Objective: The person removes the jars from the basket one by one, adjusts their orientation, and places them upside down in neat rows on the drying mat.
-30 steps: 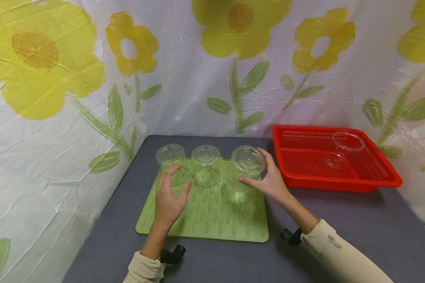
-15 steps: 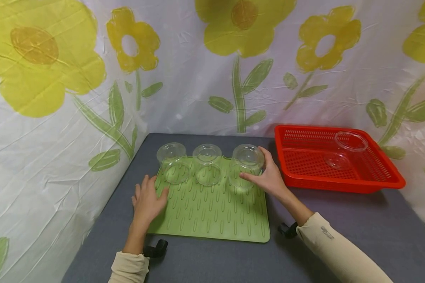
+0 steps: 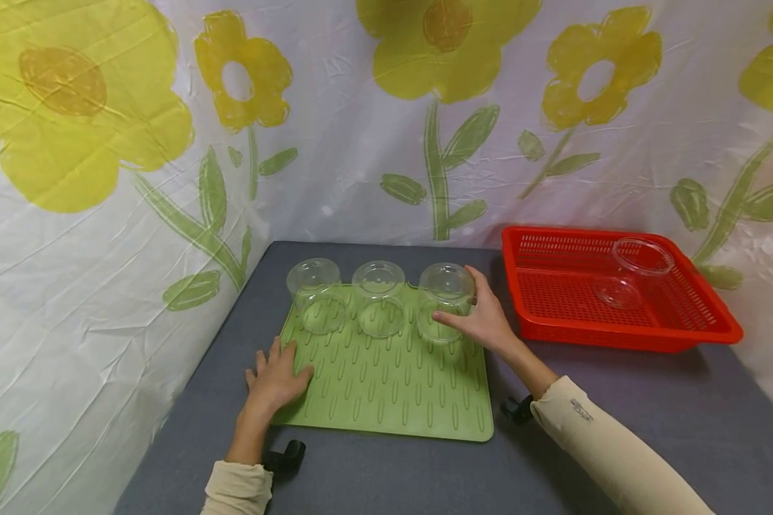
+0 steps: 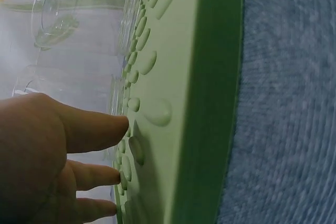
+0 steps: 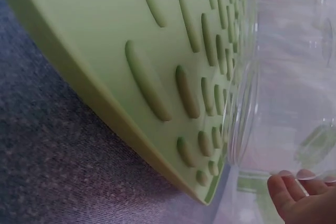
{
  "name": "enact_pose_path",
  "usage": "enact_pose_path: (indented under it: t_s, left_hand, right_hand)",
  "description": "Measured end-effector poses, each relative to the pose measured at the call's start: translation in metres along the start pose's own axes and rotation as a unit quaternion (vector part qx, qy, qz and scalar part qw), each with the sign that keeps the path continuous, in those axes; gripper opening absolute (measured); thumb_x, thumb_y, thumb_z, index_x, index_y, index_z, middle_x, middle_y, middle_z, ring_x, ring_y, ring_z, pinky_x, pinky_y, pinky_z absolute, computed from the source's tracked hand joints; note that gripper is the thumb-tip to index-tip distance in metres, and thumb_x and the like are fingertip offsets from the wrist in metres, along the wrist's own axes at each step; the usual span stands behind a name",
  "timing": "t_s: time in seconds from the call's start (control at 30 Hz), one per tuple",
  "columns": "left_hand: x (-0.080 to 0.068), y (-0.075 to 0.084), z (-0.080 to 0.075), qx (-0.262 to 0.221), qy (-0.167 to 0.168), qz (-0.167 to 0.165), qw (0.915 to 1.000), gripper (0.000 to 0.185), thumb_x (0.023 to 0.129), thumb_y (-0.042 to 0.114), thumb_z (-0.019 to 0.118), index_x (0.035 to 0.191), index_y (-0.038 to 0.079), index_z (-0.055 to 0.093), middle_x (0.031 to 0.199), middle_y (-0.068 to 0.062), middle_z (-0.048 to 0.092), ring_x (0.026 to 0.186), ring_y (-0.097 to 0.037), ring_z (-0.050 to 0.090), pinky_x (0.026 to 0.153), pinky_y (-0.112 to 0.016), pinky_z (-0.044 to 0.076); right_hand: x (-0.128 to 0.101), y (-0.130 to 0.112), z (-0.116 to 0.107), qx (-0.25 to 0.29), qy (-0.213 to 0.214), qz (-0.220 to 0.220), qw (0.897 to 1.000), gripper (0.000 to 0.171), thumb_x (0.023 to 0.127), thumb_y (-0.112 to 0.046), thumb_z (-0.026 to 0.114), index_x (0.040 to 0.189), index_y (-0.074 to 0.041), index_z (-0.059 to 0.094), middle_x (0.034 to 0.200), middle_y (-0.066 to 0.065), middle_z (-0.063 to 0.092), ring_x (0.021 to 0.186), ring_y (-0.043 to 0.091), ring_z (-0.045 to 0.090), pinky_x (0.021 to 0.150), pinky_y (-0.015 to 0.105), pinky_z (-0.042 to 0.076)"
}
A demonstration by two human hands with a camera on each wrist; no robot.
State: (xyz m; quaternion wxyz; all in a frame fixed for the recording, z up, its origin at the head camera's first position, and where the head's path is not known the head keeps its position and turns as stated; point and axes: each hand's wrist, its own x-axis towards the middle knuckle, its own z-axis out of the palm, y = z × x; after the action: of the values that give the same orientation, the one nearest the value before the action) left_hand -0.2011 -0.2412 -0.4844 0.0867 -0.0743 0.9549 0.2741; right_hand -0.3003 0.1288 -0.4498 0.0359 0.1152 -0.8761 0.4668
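Three clear plastic cups stand upside down in a row along the far part of a green drying mat: a left cup, a middle cup and a right cup. My right hand holds the right cup from its right side, thumb across the front. In the right wrist view its fingertips show at the cup's clear wall. Spread fingers mark my left hand, which lies at the mat's left edge and holds nothing. The left wrist view shows its thumb close over the mat's bumps.
A red perforated basket sits at the back right, with another clear cup upright in it. Grey cloth covers the table. Behind hangs a white curtain with yellow flowers.
My left hand has moved away from the left cup, down and left to the mat's edge. My right hand has shifted the right cup slightly left.
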Motion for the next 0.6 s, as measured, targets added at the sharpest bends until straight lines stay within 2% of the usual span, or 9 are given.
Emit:
enact_pose_path:
  t_s: [0.6]
  left_hand:
    - [-0.0039,0.001,-0.0023,0.013,-0.01,0.009,0.9998,0.071,0.103,0.03,0.054,0.159,-0.004,0.026,0.165,-0.035,0.001,0.147,-0.066,-0.005,0.111,-0.084,0.001]
  right_hand:
    - [0.0103,0.0073,0.0061,-0.006,-0.02,0.006,1.0,0.115,0.078,-0.041,0.087,0.163,-0.011,0.015,0.165,0.019,0.028,0.138,0.045,0.045,0.108,0.061,0.045]
